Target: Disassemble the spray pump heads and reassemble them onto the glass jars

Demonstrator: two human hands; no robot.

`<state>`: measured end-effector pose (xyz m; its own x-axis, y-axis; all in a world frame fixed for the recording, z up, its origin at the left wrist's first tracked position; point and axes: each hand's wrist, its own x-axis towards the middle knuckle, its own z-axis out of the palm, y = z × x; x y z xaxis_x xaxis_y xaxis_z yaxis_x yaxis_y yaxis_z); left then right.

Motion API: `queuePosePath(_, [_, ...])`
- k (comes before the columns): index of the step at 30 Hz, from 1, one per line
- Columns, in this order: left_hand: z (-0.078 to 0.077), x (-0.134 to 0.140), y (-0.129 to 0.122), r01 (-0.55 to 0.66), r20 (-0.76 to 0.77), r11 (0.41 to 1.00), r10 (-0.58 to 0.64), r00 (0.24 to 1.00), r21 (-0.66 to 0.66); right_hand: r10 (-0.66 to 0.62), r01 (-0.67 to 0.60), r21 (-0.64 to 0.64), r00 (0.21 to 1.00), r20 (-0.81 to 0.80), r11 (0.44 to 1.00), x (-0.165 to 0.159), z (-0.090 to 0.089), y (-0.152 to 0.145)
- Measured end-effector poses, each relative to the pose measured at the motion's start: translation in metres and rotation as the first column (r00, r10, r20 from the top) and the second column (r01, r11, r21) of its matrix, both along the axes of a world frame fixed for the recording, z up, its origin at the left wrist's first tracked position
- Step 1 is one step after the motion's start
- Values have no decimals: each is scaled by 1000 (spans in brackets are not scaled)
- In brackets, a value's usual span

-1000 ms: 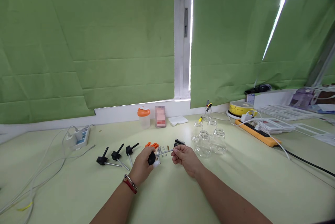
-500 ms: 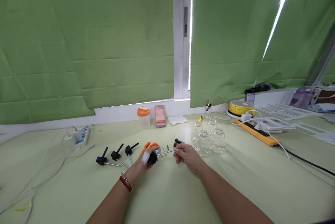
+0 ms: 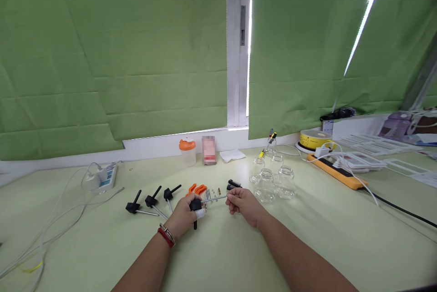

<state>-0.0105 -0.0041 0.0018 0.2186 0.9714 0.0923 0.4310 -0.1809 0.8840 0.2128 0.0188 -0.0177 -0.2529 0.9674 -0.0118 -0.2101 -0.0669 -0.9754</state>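
Observation:
My left hand (image 3: 187, 213), a white wrap on one finger, is closed around the black block of a black crank with a metal rod (image 3: 195, 205). The crank's short black handle sticks out toward me below the fingers. Its rod runs right to my right hand (image 3: 241, 202), which pinches the far end. Beyond the rod lie orange clip-like pieces (image 3: 199, 189), several small metal parts (image 3: 215, 193) and black toothed pieces (image 3: 233, 184). Three similar black cranks (image 3: 150, 201) with metal rods lie left of my left hand.
Several clear glass jars (image 3: 266, 187) stand to the right of my right hand. At the back are an orange-lidded cup (image 3: 187, 151), a pink box (image 3: 209, 150) and a white tissue (image 3: 232, 155). Power strips (image 3: 336, 172) with cables lie at both sides.
My left hand has turned the crank's black block, so its handle now points toward me. The fingers have shifted, showing more of the orange pieces. My right hand stays at the rod's end.

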Motion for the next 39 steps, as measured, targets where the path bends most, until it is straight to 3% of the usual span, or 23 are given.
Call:
queuePosePath(6, [2, 0, -2, -11, -62, 997, 16, 998, 79, -34, 33, -31, 999, -17, 999, 1, -7, 4])
queuePosePath(12, [2, 2, -4, 42, -66, 997, -38, 997, 66, -36, 36, -45, 999, -17, 998, 0, -5, 2])
queuePosePath(39, [5, 4, -5, 33, -36, 999, -34, 999, -27, -28, 22, 37, 989, 144, 999, 4, -13, 8])
